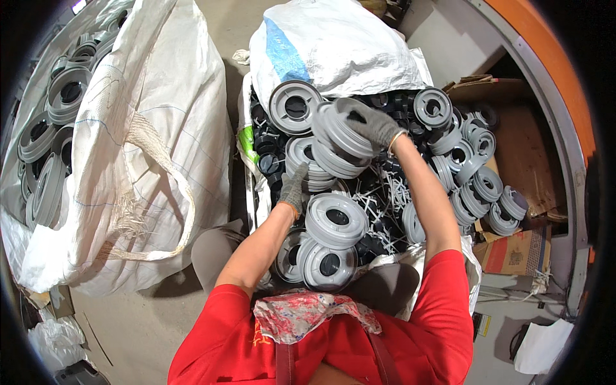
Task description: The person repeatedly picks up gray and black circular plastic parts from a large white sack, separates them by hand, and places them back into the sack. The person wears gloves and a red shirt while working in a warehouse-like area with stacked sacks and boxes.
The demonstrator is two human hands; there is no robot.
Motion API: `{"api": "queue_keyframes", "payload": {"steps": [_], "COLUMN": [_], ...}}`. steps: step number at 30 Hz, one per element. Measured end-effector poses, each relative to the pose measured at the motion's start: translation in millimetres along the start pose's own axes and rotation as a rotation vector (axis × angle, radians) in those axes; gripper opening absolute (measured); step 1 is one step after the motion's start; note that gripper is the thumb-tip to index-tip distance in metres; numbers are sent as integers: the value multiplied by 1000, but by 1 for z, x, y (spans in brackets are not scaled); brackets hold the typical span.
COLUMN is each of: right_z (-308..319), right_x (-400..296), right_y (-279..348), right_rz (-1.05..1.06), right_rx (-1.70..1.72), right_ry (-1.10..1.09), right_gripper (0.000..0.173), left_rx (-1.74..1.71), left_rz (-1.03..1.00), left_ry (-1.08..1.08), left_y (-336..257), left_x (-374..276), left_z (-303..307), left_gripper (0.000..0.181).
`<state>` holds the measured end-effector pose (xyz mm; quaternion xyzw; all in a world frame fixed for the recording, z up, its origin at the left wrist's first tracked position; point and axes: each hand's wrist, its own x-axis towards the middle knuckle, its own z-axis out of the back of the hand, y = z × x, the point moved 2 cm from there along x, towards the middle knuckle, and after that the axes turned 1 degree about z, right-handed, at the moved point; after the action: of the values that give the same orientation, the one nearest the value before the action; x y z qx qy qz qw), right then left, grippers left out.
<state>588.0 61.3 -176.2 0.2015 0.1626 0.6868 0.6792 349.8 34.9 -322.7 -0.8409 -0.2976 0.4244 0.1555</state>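
Observation:
Both of my hands wear grey knit gloves. My right hand (378, 124) grips the rim of a tilted grey plastic ring (332, 126), blurred as if moving. Below it lies another grey ring (332, 161). With fingers extended, my left hand (292, 190) rests against the side of a stack of grey rings (298, 161); whether it grips them I cannot tell. Closer to my body, a grey ring with a black center (315, 221) leans over another grey ring (313, 267). A further ring (284, 108) lies beyond my hands.
Under the rings are black plastic parts (267, 144) and thin white plastic strips (392, 204). A white woven sack (346, 48) stands ahead, and a large bulk bag (192, 125) holds more rings at left. Stacked rings (474, 192) sit by a cardboard box (529, 159) at right.

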Motion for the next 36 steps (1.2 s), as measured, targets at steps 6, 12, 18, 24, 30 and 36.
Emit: {"api": "queue_keyframes", "payload": {"steps": [6,12,18,24,30,36], "right_z": [-16,-8,1,56,154,166], "right_x": [-43,-127,-234,-227,-62,12], "right_y": [-47,-26,30,136,299,332], "right_rz": [-102,-36,-87,-4,606,866], "right_rx": [67,189,408,246,91,-331], "right_ry": [-98,-353,-745,-1203,-1103,-617], "right_gripper": [58,58,67,53,45,48], "left_rx": [-30,161,810,381,336,283], "left_rz": [-236,-523,-1267,-1061,-1532,-2075], "left_ry": [-28,194,351,634,389,267], "left_y": [13,10,-45,-131,-329,-334], "left_x": [15,-8,-100,-212,-306,-370], "left_z": [-2,-12,-73,-82,-55,12], "left_gripper": [101,84,68,104,74,44]}}
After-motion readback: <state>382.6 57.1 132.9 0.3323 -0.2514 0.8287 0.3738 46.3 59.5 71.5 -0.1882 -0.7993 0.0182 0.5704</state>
